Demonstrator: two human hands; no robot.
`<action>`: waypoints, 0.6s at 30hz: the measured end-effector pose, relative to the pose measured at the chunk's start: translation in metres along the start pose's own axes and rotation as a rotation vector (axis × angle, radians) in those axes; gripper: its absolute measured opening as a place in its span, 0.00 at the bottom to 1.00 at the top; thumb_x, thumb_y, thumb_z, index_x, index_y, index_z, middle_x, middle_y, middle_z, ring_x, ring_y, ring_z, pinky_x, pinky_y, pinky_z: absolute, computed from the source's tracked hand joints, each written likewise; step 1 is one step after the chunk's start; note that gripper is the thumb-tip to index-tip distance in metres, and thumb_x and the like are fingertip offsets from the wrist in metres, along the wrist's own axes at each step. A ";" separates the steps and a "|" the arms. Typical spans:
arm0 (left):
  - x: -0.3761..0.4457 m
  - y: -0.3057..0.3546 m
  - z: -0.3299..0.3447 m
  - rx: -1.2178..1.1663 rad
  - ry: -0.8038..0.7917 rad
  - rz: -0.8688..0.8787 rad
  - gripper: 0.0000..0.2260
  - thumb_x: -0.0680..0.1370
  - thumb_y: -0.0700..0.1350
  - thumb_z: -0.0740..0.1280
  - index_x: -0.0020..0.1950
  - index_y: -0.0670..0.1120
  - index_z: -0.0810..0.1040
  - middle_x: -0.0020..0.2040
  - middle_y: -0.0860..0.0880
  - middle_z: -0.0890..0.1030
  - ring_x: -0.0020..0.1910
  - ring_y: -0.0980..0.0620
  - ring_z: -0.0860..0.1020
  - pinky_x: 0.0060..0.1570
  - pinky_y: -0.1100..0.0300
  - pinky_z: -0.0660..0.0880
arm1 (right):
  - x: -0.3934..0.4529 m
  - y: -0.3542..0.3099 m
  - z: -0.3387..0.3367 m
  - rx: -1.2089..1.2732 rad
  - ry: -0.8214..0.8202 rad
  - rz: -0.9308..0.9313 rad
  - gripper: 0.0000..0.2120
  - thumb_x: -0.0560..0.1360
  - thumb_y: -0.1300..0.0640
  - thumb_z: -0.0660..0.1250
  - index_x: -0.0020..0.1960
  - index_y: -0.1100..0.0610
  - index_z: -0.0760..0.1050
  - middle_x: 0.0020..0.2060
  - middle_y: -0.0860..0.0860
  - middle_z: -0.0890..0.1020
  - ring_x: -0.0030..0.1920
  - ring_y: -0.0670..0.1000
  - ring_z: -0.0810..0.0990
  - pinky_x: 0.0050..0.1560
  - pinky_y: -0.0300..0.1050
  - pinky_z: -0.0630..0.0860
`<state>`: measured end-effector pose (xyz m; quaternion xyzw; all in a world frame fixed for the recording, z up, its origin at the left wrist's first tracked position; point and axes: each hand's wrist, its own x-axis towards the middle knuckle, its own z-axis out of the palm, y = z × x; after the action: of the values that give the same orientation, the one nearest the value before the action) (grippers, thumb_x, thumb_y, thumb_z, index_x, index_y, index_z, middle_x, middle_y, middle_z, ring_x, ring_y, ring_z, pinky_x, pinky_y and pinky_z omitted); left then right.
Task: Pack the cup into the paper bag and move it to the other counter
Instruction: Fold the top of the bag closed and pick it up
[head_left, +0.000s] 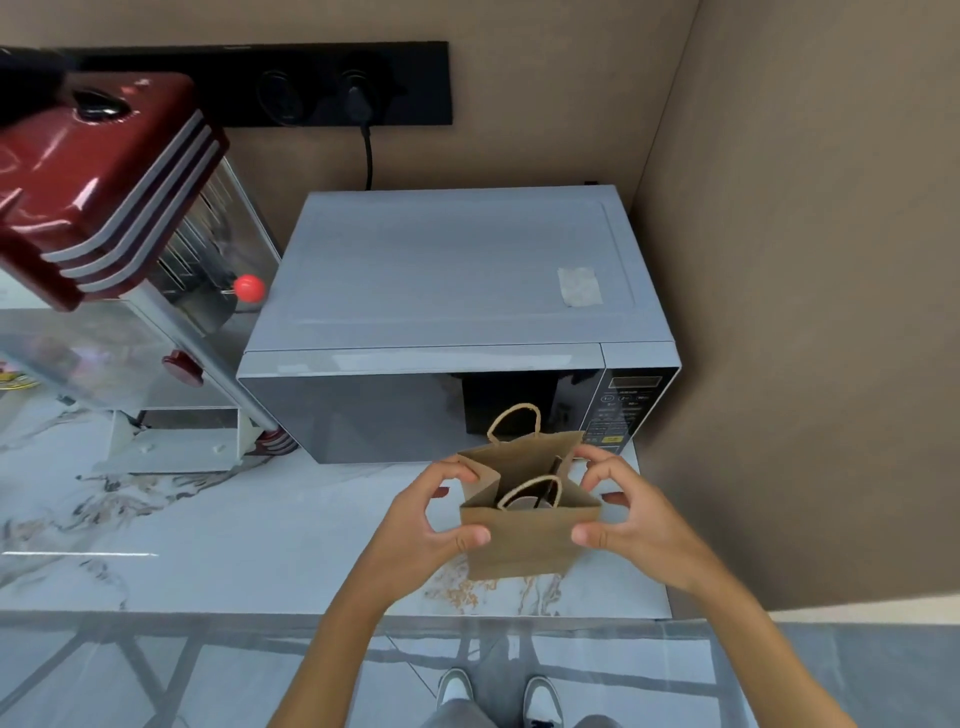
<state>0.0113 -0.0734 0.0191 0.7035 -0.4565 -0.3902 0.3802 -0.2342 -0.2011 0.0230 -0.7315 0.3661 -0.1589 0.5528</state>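
A person's 2 bare hands are gripping 1 small brown paper bag (524, 535) with twisted-paper loop handles, holding it open at the mouth on a white marble-patterned counter (208, 519). The left hand (431, 519) is pinching the bag's left edge, thumb on the near panel and fingers on the side fold; the right hand (628, 514) is pinching the right edge the same way. Between the 2 grips, down inside the bag, 1 dark round-rimmed cup (522, 501) is showing only in part, a thin dark straw-like stick rising from it; its colour is hard to tell. The bag's 2 handles are standing upright, 1 on the near side and 1 on the far side. Just beyond the hands, 1 grey box-shaped microwave oven (452, 312) is sitting against the wall, with 1 red-topped glass-walled machine (104, 208) to the left of it.
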 end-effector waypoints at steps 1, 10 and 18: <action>0.001 0.000 0.000 -0.011 0.018 0.000 0.21 0.68 0.55 0.77 0.58 0.63 0.73 0.62 0.63 0.75 0.62 0.54 0.74 0.61 0.52 0.75 | 0.001 -0.001 0.000 0.018 0.017 0.007 0.19 0.62 0.46 0.76 0.47 0.44 0.71 0.68 0.34 0.70 0.66 0.40 0.71 0.67 0.51 0.68; 0.003 0.003 0.008 -0.185 0.127 -0.049 0.23 0.72 0.50 0.75 0.59 0.65 0.67 0.60 0.54 0.79 0.58 0.52 0.78 0.58 0.55 0.78 | 0.010 0.000 0.010 0.093 0.142 0.024 0.27 0.67 0.53 0.78 0.62 0.41 0.74 0.56 0.41 0.78 0.55 0.40 0.76 0.51 0.36 0.76; 0.007 0.001 0.018 -0.109 0.098 -0.084 0.13 0.74 0.46 0.73 0.58 0.54 0.79 0.56 0.55 0.83 0.56 0.52 0.79 0.58 0.49 0.78 | 0.018 0.009 0.023 0.130 0.170 -0.001 0.22 0.66 0.64 0.78 0.47 0.37 0.81 0.47 0.37 0.78 0.42 0.47 0.78 0.47 0.43 0.78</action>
<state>-0.0028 -0.0835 0.0115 0.7186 -0.3854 -0.3950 0.4232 -0.2109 -0.1990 0.0042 -0.6781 0.4004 -0.2441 0.5659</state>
